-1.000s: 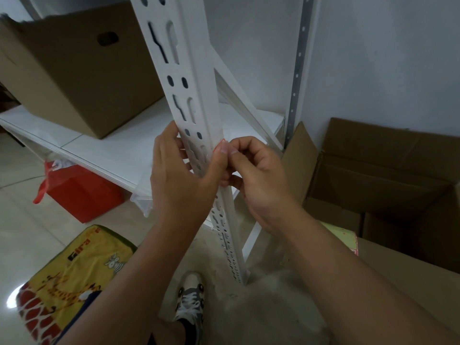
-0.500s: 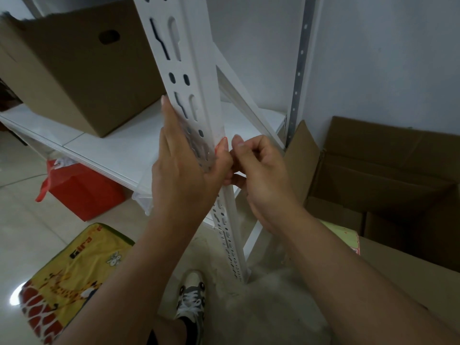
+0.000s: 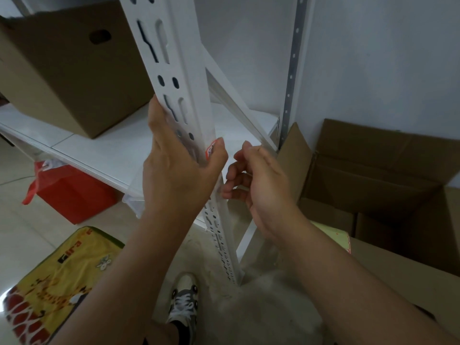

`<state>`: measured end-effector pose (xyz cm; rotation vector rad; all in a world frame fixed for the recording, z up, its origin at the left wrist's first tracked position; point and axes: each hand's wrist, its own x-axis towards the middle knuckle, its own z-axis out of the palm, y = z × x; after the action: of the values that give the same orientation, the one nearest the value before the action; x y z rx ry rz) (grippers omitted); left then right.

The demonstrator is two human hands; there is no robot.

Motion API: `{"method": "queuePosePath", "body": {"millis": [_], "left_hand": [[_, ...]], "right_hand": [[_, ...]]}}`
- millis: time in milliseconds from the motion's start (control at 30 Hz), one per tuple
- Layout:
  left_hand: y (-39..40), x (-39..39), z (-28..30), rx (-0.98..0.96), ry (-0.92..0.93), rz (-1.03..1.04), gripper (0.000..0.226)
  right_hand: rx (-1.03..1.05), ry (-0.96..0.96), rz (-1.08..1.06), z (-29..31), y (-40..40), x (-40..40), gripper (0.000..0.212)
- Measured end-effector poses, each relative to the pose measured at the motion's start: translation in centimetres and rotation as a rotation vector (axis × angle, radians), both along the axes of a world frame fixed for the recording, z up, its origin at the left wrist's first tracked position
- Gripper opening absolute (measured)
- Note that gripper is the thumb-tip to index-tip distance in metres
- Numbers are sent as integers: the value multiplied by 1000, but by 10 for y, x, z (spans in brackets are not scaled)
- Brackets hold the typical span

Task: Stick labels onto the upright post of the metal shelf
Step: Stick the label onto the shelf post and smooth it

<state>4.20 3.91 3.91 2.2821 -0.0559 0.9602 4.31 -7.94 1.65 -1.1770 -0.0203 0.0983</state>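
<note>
The white slotted upright post (image 3: 174,58) of the metal shelf runs from the top centre down to the floor. A small red and white label (image 3: 210,151) sits on the post's corner edge. My left hand (image 3: 176,165) wraps the post from the left, fingers straight up along the slotted face, thumb pressing the label. My right hand (image 3: 258,175) hovers just right of the post with fingers loosely curled and nothing seen in it.
A brown cardboard box (image 3: 69,70) stands on the white shelf board (image 3: 104,148). A red bag (image 3: 67,192) lies under the shelf. An open cardboard box (image 3: 373,175) fills the right side. A yellow printed mat (image 3: 57,277) and my shoe (image 3: 184,300) are on the floor.
My right hand has let go at the label and drawn away to the right. My left hand's fingers straightened along the post, and its thumb stays on the label.
</note>
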Motion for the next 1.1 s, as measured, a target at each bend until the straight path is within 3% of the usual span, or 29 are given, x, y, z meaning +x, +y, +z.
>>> {"method": "queuePosePath", "body": {"millis": [433,733,833,1100], "left_hand": [[-7,3,3,-5,6,59,73],[7,-2,1,-6,-9,-76,81],[8,-1,1,11,-18,-94,77],[16,1,-1,-1,-13,-150,80]], "right_hand": [[-149,-10,-17,-5,-18,-4,25],[-705,-305,-36,-21,-11,-7,17],[-806,-382,-15,-24,-3,-6,28],[-675,-494,-63,-20,8,-6,50]]}}
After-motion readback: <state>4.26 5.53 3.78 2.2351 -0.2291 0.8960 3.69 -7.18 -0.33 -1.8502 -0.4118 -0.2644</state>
